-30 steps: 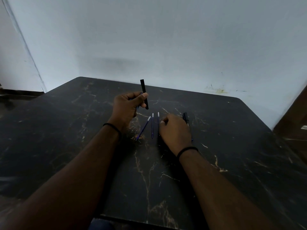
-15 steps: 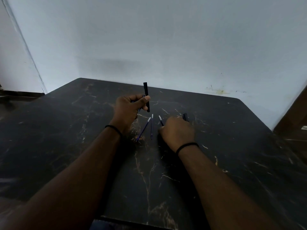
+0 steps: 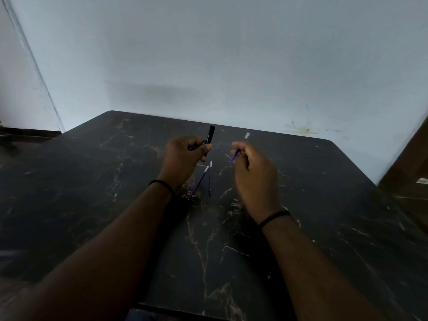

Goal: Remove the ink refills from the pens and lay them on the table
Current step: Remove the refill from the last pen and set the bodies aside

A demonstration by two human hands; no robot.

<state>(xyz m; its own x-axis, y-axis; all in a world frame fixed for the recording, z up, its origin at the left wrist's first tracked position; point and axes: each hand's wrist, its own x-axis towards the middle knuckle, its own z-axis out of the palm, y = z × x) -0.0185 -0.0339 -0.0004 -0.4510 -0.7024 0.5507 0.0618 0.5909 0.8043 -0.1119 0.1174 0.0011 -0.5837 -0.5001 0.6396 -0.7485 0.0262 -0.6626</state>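
- Fingers (image 3: 240,150) of the right hand (image 3: 254,179) are curled in and pinch a thin blue ink refill (image 3: 235,155), lifted off the table; its whitish end (image 3: 247,135) pokes up past the knuckles, tilted away towards the wall, and it looks a bit blurred.
- Over on the other side, the left hand (image 3: 183,161) grips a black pen barrel (image 3: 209,142) between thumb and curled fingers, the barrel standing nearly upright above the table with its top leaning slightly to the right.
- Something blue (image 3: 196,145) shows inside that left fist, just beside the barrel; I cannot tell what it is.
- Two more refills lie flat on the table between the hands, nearer the left wrist: a longer-looking slanted refill (image 3: 199,181) with a pale top, its lower end near the wristband, and a straight refill (image 3: 210,179) just to its right, running almost directly towards the person.
- Those two are close together at the top and spread apart lower down, not touching as far as I can see.
- Both hands are well apart from each other, with the lying refills below the gap.
- Each wrist carries a thin black band (image 3: 162,184).
- Beneath it all is a dark marble-patterned table (image 3: 92,181) with pale veins, its far edge against a plain light wall (image 3: 208,54).
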